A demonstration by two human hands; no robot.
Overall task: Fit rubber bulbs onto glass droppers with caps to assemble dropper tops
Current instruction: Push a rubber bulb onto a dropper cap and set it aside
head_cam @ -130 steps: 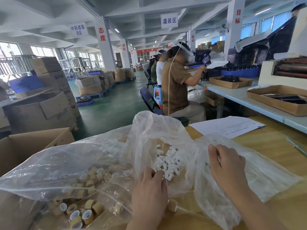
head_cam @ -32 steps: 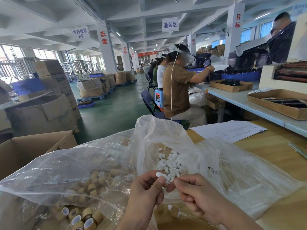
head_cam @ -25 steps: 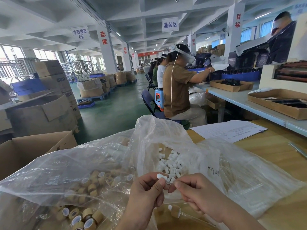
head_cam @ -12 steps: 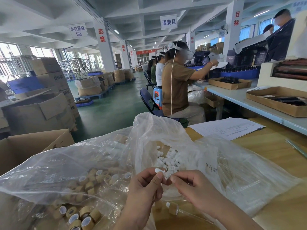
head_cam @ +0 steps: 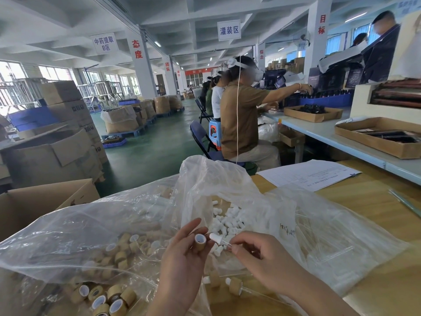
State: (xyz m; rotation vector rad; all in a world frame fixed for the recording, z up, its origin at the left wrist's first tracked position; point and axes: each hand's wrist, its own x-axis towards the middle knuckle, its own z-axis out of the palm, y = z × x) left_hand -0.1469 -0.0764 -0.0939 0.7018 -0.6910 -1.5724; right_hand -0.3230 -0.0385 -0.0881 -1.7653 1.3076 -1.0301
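Observation:
My left hand pinches a tan cap with its open end facing the camera. My right hand holds a glass dropper with a white rubber bulb on its end, the bulb just right of the cap and close to it. Behind my hands, a clear bag holds several loose white bulbs. A second clear bag on the left holds several tan caps. Two assembled dropper tops lie on the wooden table below my hands.
An open cardboard box stands at the left edge. A printed sheet lies on the wooden table at the back right. Seated people work at a long bench with cardboard trays beyond.
Earlier both hands pinched a white bulb together by the bag. Now the hands are apart: the left shows a tan cap, the right a dropper tipped with a bulb.

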